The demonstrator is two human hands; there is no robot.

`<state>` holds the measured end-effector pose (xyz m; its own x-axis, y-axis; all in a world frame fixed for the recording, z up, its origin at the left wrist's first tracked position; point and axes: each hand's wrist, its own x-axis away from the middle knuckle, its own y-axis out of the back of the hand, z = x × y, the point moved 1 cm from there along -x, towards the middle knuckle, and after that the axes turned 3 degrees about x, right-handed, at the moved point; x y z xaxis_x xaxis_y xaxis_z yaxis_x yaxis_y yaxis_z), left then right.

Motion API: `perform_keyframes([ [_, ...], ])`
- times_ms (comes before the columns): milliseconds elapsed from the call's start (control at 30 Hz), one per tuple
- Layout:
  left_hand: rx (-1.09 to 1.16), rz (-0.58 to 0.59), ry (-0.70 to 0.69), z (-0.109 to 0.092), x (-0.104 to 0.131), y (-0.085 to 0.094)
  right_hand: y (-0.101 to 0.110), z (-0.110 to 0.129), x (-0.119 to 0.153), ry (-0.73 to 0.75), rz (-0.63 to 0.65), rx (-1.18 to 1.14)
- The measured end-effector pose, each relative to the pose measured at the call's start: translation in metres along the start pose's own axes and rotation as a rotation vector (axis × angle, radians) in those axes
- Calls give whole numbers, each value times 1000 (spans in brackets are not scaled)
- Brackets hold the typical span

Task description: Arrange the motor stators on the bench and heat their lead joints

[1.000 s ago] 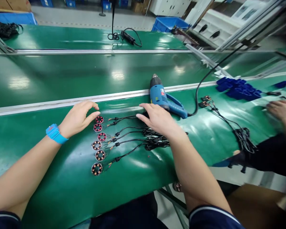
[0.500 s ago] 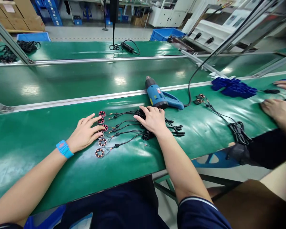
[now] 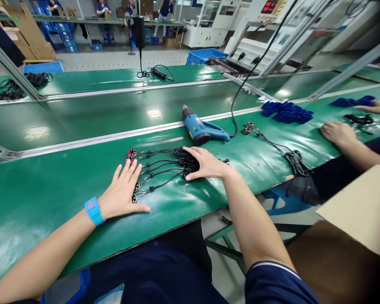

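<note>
Several black cables (image 3: 162, 174) lie in a row, their small round motor stators with copper windings at the left ends. My left hand (image 3: 122, 190), wearing a blue wristband (image 3: 94, 211), rests open over the stators, its fingers stretched and thumb apart. It partly covers them; a pink-and-black stator (image 3: 131, 152) shows above the fingertips. My right hand (image 3: 207, 164) spans the coiled cable bundles (image 3: 184, 158) at the other end, thumb and fingers spread apart at their near and far sides. The palm hides part of the bundles.
A blue heat gun (image 3: 196, 128) lies behind my right hand, its cord rising right. Farther right are another cable bundle (image 3: 297, 162), dark blue pieces (image 3: 286, 112) and a co-worker's hands (image 3: 340, 134). A metal rail (image 3: 114, 136) runs behind. A cardboard box (image 3: 361, 207) stands at lower right.
My left hand has turned and spread flat over the lower stators. My right hand has shifted to the side of the cable bundles, thumb lowered. The camera view has tilted up.
</note>
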<state>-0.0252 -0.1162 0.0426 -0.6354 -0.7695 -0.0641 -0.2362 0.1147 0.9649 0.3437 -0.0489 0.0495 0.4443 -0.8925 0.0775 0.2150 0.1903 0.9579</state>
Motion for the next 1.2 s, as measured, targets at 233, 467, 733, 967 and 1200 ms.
perform_keyframes([
  [233,-78,0,33,17,-6,-21,-4,6,5,-32,-83,135],
  [467,-101,-50,-143,43,-14,-24,-16,27,50,-110,-183,117],
  [733,-54,-46,-240,23,-79,-43,-5,-11,97,-290,-172,92],
  [967,54,-196,-258,5,-103,-61,20,-71,129,-477,-164,107],
  [1200,112,-251,-186,11,-94,-65,33,-105,143,-641,-175,171],
])
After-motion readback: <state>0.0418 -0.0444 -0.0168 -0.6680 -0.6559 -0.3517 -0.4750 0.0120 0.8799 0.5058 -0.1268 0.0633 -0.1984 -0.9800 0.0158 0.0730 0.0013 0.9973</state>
